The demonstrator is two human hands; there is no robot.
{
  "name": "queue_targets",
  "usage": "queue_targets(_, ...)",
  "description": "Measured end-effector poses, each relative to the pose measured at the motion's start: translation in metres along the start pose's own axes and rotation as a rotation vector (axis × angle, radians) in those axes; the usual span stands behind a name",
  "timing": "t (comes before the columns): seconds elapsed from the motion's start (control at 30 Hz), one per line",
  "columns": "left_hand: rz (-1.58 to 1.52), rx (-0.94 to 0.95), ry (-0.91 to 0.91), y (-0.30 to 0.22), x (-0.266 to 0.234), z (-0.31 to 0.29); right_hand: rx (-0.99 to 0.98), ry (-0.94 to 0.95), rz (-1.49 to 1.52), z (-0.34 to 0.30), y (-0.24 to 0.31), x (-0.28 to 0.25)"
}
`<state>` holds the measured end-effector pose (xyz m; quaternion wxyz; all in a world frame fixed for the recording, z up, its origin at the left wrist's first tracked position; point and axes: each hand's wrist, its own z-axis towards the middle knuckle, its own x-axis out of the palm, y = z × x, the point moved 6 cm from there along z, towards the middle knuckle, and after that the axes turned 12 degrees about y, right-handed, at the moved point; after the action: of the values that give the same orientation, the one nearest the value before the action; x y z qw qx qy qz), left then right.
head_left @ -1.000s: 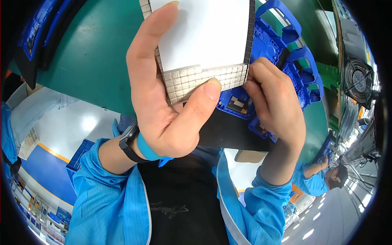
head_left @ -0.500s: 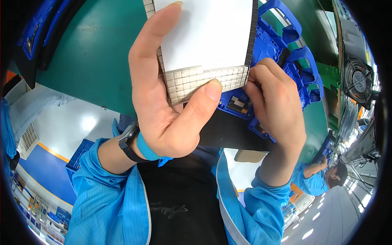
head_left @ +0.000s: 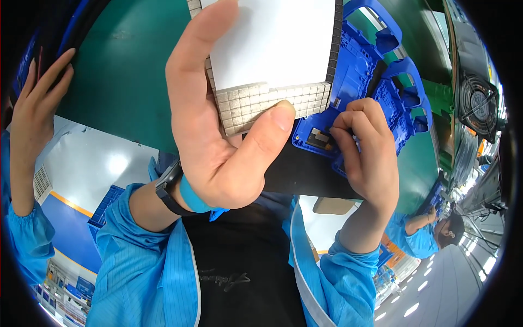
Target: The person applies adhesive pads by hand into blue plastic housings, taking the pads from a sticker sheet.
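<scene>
Green bench; white sheet (head_left: 272,41) edged with grey squares.

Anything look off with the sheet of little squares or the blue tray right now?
Nothing stands out: the left hand holds the sheet of squares flat, its rows even, and the right hand fingers the blue tray.

Worn on the head, aimed steeply down over the chest at a green work surface (head_left: 125,82); very near both hands; fisheye, edges bent toward the rim. One view only, nothing shared.
</scene>
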<state>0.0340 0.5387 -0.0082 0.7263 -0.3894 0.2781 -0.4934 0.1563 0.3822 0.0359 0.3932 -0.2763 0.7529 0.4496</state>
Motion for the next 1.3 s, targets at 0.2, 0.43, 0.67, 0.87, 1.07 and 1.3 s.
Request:
queue_targets(0.2, -0.028, -0.005, -0.032, 0.0, 0.003, 0.001, -0.006, -0.015, -0.04, 0.0, 0.0, 0.004)
queue_targets(0.43, 0.094, 0.058, -0.054, -0.004, -0.007, 0.0, 0.009, -0.077, -0.112, -0.002, 0.003, 0.006)
queue_targets(0.67, -0.058, -0.322, -0.053, -0.014, -0.022, 0.003, -0.011, -0.113, 0.175, -0.061, 0.019, -0.002)
queue_targets(0.87, -0.369, -0.44, 0.087, -0.041, -0.008, -0.01, -0.23, 0.601, 0.451, -0.079, 0.087, 0.135)
queue_targets(1.07, -0.562, -0.562, 0.347, -0.077, 0.027, -0.064, 0.014, 0.222, 1.155, -0.097, 0.056, 0.204)
queue_targets(1.3, -0.34, -0.256, 0.47, -0.081, 0.053, -0.055, 0.452, -0.684, 1.921, -0.176, 0.001, 0.319)
